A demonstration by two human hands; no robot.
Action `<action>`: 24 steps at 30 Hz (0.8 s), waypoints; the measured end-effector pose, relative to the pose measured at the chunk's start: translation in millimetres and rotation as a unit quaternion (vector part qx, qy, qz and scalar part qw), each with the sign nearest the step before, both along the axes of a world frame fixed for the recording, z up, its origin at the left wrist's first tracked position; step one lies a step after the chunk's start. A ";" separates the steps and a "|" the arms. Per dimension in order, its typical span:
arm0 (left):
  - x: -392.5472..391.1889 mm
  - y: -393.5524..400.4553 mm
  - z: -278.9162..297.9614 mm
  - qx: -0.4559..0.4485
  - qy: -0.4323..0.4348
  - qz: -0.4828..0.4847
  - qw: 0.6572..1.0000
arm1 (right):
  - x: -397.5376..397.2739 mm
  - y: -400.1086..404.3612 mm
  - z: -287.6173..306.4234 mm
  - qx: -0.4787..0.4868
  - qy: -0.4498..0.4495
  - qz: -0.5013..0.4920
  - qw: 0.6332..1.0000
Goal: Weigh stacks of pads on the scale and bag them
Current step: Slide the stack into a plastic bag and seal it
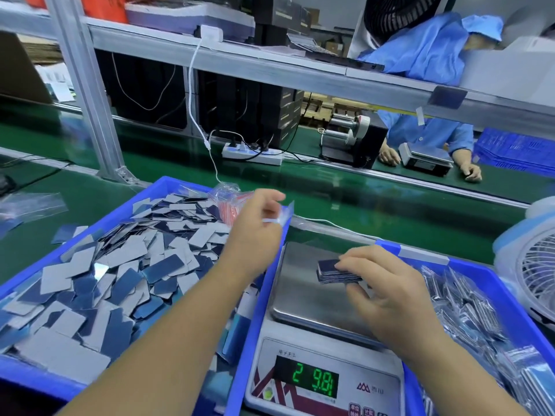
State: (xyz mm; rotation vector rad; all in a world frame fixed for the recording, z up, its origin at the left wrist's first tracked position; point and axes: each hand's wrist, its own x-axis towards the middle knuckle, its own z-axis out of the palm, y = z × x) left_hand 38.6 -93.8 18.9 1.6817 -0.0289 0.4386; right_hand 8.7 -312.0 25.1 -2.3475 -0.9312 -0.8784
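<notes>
Green bench: right hand (387, 283) grips pad stack (338, 271), partly hidden; left hand (258, 226) pinches blurred bag (283, 213).

A green worktop (390, 205) carries a blue tray (39, 265) heaped with loose pads on the left, a scale (324, 340) in the middle and another blue tray (492, 283) of bagged pads on the right. Farther back lie a white power strip (252, 154), clear bags (33, 205) and a second scale (426, 159).

Bright, even overhead light; glare on the scale pan (303, 283); edges bend, slight motion blur.
</notes>
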 end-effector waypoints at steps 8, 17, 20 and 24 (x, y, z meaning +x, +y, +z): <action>38.2 40.9 -18.9 0.340 0.255 0.104 0.899 | 9.9 -0.4 -1.4 0.037 0.316 -0.080 0.945; 62.7 30.8 -25.3 0.383 0.289 0.156 0.863 | 10.5 -0.5 -1.4 -0.057 0.323 -0.073 0.942; 67.2 33.1 -27.2 0.373 0.297 0.169 0.863 | 11.0 -0.6 -1.8 -0.061 0.320 -0.069 0.943; 68.2 38.9 -23.1 0.323 0.284 0.160 0.889 | 10.5 -0.9 -0.8 -0.057 0.315 -0.060 0.946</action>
